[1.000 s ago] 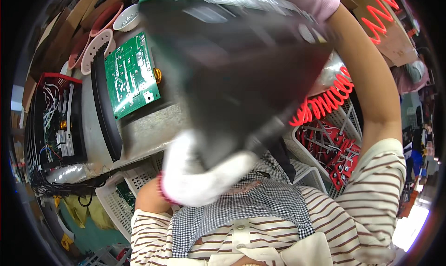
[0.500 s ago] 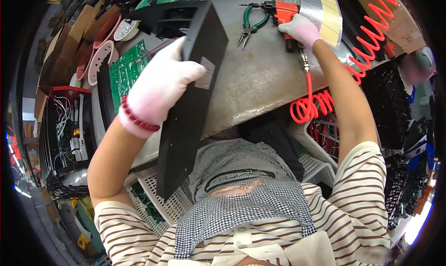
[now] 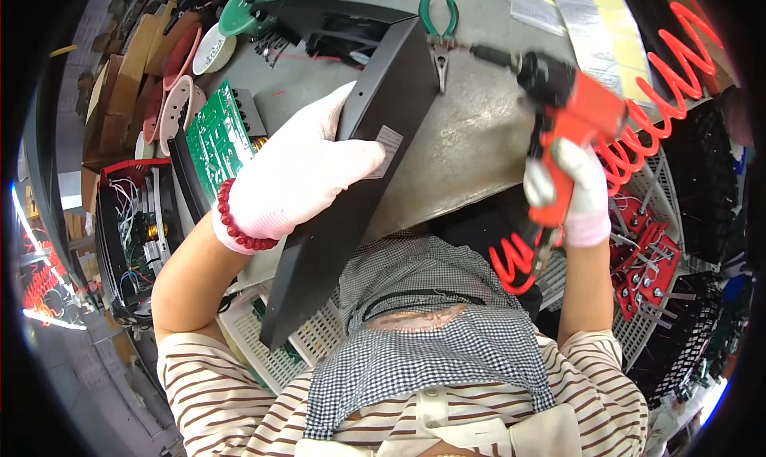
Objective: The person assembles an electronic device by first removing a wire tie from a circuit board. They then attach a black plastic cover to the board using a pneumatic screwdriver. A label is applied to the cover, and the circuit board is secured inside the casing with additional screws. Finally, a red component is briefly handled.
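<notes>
My left hand [image 3: 307, 162], in a white glove, grips a black metal housing [image 3: 339, 218] at its edge. The housing stands tilted on its side, partly over the table's front edge, with a small pale label [image 3: 388, 150] beside my thumb. In my gloved right hand [image 3: 576, 182] is a red and black pneumatic screwdriver [image 3: 586, 110], lifted off the table. Its bit points left toward the housing and stays apart from it. A coiled red air hose [image 3: 515, 261] hangs from the tool's handle. Behind the housing lie green-handled pliers [image 3: 439, 18], their jaws partly hidden.
Left on the metal table [image 3: 479, 122] lies a green circuit board [image 3: 215, 138]. Beyond it stand a white bowl [image 3: 214, 52] and a green basket [image 3: 239, 10]. Silvery and yellow sheets [image 3: 598, 26] lie at the far right. Below right, a white crate [image 3: 638, 329] holds red parts [image 3: 642, 250].
My right hand has raised the screwdriver from the table and brought it nearer, toward the right. The housing in my left hand has shifted slightly right.
</notes>
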A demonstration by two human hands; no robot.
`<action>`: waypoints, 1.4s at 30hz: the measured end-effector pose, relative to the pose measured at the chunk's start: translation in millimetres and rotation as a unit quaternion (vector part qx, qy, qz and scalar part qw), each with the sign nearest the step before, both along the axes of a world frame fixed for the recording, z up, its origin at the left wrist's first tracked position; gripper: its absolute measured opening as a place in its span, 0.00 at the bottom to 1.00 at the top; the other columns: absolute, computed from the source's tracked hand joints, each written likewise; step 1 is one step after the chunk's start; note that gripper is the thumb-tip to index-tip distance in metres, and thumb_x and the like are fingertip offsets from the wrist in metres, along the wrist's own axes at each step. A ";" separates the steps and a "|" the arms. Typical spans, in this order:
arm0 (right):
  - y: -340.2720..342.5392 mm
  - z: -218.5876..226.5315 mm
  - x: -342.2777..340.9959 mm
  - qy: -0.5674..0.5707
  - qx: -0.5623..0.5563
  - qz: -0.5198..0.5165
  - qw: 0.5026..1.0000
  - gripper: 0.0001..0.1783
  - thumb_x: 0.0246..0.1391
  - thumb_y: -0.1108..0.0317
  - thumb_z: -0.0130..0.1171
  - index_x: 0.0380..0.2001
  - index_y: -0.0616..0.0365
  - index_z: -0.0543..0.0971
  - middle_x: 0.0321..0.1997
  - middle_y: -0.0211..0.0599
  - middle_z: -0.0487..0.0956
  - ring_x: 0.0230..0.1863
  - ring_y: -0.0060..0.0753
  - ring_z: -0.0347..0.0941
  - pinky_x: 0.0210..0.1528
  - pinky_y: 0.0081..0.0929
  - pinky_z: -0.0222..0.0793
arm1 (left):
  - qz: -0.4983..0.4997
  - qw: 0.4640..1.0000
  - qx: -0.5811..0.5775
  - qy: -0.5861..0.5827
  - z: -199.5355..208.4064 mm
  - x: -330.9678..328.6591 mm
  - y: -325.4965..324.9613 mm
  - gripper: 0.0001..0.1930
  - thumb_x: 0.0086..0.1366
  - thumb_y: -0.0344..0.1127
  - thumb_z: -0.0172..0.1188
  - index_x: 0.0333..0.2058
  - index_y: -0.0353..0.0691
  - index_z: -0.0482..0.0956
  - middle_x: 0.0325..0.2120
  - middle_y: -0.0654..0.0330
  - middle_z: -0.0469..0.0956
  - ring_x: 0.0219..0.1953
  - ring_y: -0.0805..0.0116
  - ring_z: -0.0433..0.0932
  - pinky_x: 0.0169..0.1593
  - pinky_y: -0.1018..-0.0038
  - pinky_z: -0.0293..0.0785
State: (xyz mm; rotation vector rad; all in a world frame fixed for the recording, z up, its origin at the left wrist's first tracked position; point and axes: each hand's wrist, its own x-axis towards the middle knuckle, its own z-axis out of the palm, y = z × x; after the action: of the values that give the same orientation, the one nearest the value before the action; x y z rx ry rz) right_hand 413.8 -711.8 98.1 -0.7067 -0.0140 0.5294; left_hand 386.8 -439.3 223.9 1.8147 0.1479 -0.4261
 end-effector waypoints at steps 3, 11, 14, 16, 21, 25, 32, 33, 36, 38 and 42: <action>14.1 21.0 -22.6 -0.006 -0.097 -0.030 0.995 0.11 0.57 0.69 0.56 0.41 0.63 0.71 0.14 0.34 0.70 0.12 0.27 0.67 0.17 0.26 0.66 | -0.049 0.995 0.034 0.080 5.2 12.0 6.7 0.22 0.62 0.34 0.61 0.53 0.34 0.71 0.37 0.67 0.76 0.36 0.82 0.71 0.42 0.80 0.70; 20.1 31.2 -32.2 -0.063 -0.164 -0.058 0.983 0.13 0.55 0.73 0.56 0.42 0.70 0.72 0.18 0.37 0.73 0.13 0.24 0.68 0.18 0.23 0.67 | -0.046 0.991 0.088 0.084 6.4 11.5 4.9 0.18 0.63 0.37 0.61 0.49 0.35 0.73 0.33 0.68 0.75 0.33 0.82 0.69 0.38 0.81 0.68; 24.4 34.8 -35.0 -0.076 -0.227 -0.048 0.970 0.27 0.57 0.64 0.56 0.54 0.72 0.65 0.30 0.49 0.76 0.14 0.21 0.66 0.18 0.20 0.65 | -0.047 0.990 0.107 0.085 7.2 13.0 3.8 0.18 0.63 0.36 0.60 0.48 0.34 0.73 0.32 0.68 0.74 0.33 0.82 0.69 0.38 0.81 0.68; 28.2 36.8 -36.3 -0.078 -0.253 -0.048 0.963 0.31 0.57 0.62 0.56 0.57 0.73 0.63 0.33 0.52 0.76 0.14 0.20 0.66 0.18 0.18 0.64 | -0.053 0.987 0.130 0.084 8.5 13.1 4.5 0.17 0.62 0.36 0.60 0.48 0.34 0.73 0.32 0.69 0.74 0.33 0.82 0.68 0.38 0.81 0.68; 26.2 45.3 -37.9 -0.076 -0.259 -0.021 0.963 0.22 0.57 0.68 0.57 0.50 0.71 0.67 0.28 0.45 0.75 0.15 0.20 0.67 0.18 0.19 0.65 | -0.055 0.987 0.129 0.073 4.2 12.0 5.5 0.16 0.62 0.35 0.59 0.47 0.34 0.74 0.31 0.69 0.74 0.31 0.83 0.68 0.36 0.81 0.68; 28.7 52.4 -38.3 -0.047 -0.253 -0.019 0.966 0.06 0.55 0.74 0.58 0.32 0.69 0.78 0.18 0.32 0.75 0.16 0.19 0.68 0.19 0.19 0.65 | -0.071 0.983 0.154 0.065 9.4 13.4 1.2 0.14 0.62 0.34 0.58 0.45 0.34 0.74 0.30 0.70 0.73 0.30 0.83 0.68 0.34 0.81 0.68; 26.3 49.3 -38.5 -0.074 -0.268 -0.030 0.960 0.20 0.57 0.71 0.54 0.50 0.72 0.67 0.30 0.48 0.76 0.15 0.21 0.67 0.19 0.19 0.65 | -0.072 0.990 0.112 0.048 5.2 12.8 5.2 0.15 0.62 0.34 0.57 0.46 0.35 0.74 0.29 0.69 0.73 0.29 0.82 0.68 0.35 0.81 0.69; 25.6 50.4 -38.9 -0.078 -0.268 -0.037 0.960 0.20 0.57 0.72 0.54 0.50 0.73 0.67 0.31 0.49 0.76 0.15 0.21 0.67 0.19 0.19 0.65 | -0.069 0.990 0.110 0.056 6.3 12.6 4.5 0.15 0.62 0.34 0.57 0.46 0.35 0.74 0.29 0.69 0.73 0.29 0.82 0.68 0.35 0.81 0.69; 23.4 60.1 -47.5 -0.057 -0.230 -0.096 0.967 0.08 0.51 0.80 0.54 0.35 0.73 0.75 0.26 0.43 0.77 0.16 0.22 0.69 0.19 0.19 0.66 | -0.050 0.991 0.111 0.060 5.0 11.2 4.7 0.15 0.62 0.33 0.57 0.46 0.35 0.74 0.28 0.69 0.73 0.29 0.82 0.68 0.34 0.80 0.69; 11.3 54.8 -56.9 -0.072 -0.215 -0.099 0.969 0.20 0.52 0.72 0.54 0.46 0.74 0.67 0.30 0.47 0.76 0.14 0.22 0.67 0.17 0.20 0.64 | -0.036 0.992 0.110 0.056 3.0 6.7 6.2 0.14 0.62 0.33 0.56 0.46 0.35 0.74 0.28 0.69 0.73 0.28 0.82 0.68 0.34 0.80 0.69; 34.5 55.6 -48.8 -0.037 -0.306 -0.036 0.951 0.11 0.54 0.70 0.58 0.37 0.67 0.75 0.22 0.36 0.75 0.15 0.19 0.67 0.17 0.20 0.62 | -0.064 0.981 0.173 0.063 5.2 11.4 -3.2 0.13 0.62 0.31 0.55 0.45 0.35 0.75 0.28 0.69 0.74 0.28 0.82 0.69 0.34 0.80 0.69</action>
State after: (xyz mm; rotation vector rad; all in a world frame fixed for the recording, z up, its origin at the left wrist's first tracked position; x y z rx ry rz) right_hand 365.0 -677.3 153.7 -1.3293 0.1103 0.4368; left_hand 398.2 -442.5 229.1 2.1475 0.2027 -0.6392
